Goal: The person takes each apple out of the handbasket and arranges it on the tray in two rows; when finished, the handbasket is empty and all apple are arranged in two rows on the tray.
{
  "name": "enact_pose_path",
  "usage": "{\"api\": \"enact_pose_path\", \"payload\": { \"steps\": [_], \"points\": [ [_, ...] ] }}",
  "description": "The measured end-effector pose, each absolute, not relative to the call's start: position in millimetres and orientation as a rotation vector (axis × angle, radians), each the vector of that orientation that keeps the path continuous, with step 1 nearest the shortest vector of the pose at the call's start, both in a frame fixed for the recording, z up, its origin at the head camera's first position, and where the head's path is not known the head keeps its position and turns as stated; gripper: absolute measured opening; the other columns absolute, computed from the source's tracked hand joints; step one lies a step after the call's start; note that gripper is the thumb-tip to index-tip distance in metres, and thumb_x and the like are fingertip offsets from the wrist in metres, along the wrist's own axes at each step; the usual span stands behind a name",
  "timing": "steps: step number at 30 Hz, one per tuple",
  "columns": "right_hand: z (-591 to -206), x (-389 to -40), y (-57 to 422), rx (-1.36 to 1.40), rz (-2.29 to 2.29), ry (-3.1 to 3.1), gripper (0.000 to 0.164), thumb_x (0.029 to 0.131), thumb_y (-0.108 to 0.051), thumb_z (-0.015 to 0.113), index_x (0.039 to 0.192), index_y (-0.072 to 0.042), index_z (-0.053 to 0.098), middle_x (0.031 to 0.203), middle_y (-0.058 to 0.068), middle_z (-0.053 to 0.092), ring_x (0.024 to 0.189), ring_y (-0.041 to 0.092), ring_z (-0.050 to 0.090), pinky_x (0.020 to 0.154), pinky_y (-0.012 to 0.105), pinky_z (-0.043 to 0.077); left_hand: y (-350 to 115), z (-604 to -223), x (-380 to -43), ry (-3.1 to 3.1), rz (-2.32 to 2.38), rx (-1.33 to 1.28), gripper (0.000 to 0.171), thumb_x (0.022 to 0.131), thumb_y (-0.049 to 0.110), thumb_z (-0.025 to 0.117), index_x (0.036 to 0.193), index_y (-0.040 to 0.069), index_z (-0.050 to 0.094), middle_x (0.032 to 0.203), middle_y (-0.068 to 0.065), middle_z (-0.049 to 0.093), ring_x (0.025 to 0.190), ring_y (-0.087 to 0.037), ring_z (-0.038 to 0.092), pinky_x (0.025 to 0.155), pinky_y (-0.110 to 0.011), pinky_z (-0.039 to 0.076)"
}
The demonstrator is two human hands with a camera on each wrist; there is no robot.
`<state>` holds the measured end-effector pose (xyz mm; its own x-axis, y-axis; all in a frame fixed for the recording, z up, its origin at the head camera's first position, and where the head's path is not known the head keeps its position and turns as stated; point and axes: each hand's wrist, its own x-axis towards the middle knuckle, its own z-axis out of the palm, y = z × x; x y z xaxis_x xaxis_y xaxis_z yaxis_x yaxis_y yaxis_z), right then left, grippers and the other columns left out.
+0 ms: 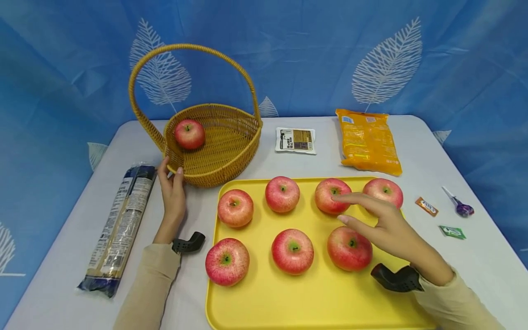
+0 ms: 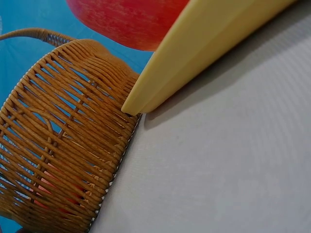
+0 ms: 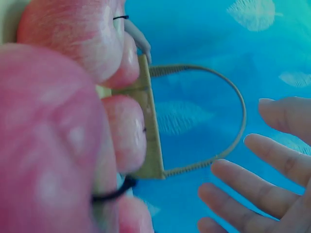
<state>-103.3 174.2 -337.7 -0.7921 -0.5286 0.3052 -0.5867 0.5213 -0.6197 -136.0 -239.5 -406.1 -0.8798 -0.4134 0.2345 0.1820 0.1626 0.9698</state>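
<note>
My left hand (image 1: 172,195) touches the near left rim of a wicker basket (image 1: 214,176), fingers and thumb spread. One red apple (image 1: 189,134) lies inside the basket, at its left. In the left wrist view the basket's woven side (image 2: 73,131) stands close, with barely any of the hand showing. Above a yellow tray (image 1: 321,298) my right hand (image 1: 385,227) hovers with fingers extended, holding nothing. Nearest to it are a back-row apple (image 1: 331,195) and a front-row apple (image 1: 349,248). The right wrist view shows its spread fingers (image 3: 257,187) apart from the apples.
Several more apples (image 1: 292,251) sit on the tray. A long clear packet (image 1: 119,229) lies at the left. Behind the tray are a small white packet (image 1: 295,140) and an orange bag (image 1: 369,142). Wrapped sweets (image 1: 426,206) and a lollipop (image 1: 462,208) lie at the right.
</note>
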Motion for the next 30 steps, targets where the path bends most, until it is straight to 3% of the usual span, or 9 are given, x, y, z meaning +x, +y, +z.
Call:
{"api": "enact_pose_path", "payload": {
  "steps": [4,8,13,21,25,30],
  "points": [
    [-335.1,-114.9,161.5,1.081,1.083,-2.722,0.036,0.080,-0.014,0.068,0.114,-0.024,0.059,0.113,-0.012,0.060,0.108,-0.002,0.050,0.093,0.008,0.034,-239.8,-408.0,-138.1,-1.972,-1.776,0.208,0.050,0.096,0.014,0.035,0.142,0.002,0.017,0.145,-0.018,0.020,0.126,-0.038,0.033,0.088,-0.017,0.035],
    [-333.6,-125.9,148.0,1.178,1.051,-2.797,0.033,0.084,-0.026,0.064,0.116,-0.030,0.057,0.114,-0.014,0.058,0.106,0.004,0.052,0.092,0.019,0.040,-242.6,-415.7,-143.4,-1.946,-1.796,0.194,0.050,0.096,0.013,0.036,0.142,0.004,0.019,0.145,-0.016,0.022,0.124,-0.037,0.035,0.086,-0.016,0.035],
    [-329.6,-139.7,130.3,1.348,1.048,-2.791,0.034,0.085,-0.028,0.062,0.119,-0.022,0.057,0.117,-0.007,0.060,0.110,0.006,0.051,0.095,0.030,0.040,-249.0,-429.2,-150.6,-1.961,-1.775,0.187,0.049,0.096,0.017,0.038,0.142,0.010,0.021,0.145,-0.009,0.023,0.126,-0.031,0.036,0.089,-0.016,0.035],
    [-323.6,-174.8,98.9,1.474,1.139,-2.777,0.031,0.087,-0.023,0.059,0.117,-0.014,0.059,0.113,0.000,0.063,0.097,0.012,0.057,0.080,0.029,0.046,-238.9,-406.7,-140.4,-1.982,-1.766,0.197,0.049,0.096,0.013,0.035,0.141,0.001,0.018,0.145,-0.019,0.020,0.126,-0.038,0.033,0.089,-0.017,0.034],
    [-322.6,-192.2,79.6,1.441,1.255,-2.783,0.029,0.089,-0.022,0.058,0.116,-0.013,0.059,0.114,0.002,0.063,0.104,0.015,0.058,0.091,0.036,0.043,-239.6,-407.6,-138.8,-1.999,-1.749,0.207,0.049,0.096,0.013,0.036,0.141,0.001,0.018,0.145,-0.018,0.020,0.128,-0.036,0.033,0.091,-0.018,0.033],
    [-324.8,-212.0,47.3,1.320,1.407,-2.806,0.030,0.090,-0.025,0.055,0.117,-0.013,0.058,0.113,0.004,0.062,0.103,0.014,0.058,0.091,0.032,0.044,-241.2,-408.5,-137.1,-2.004,-1.744,0.210,0.050,0.096,0.014,0.036,0.141,0.003,0.018,0.145,-0.018,0.021,0.128,-0.036,0.033,0.091,-0.018,0.034]
  ]
}}
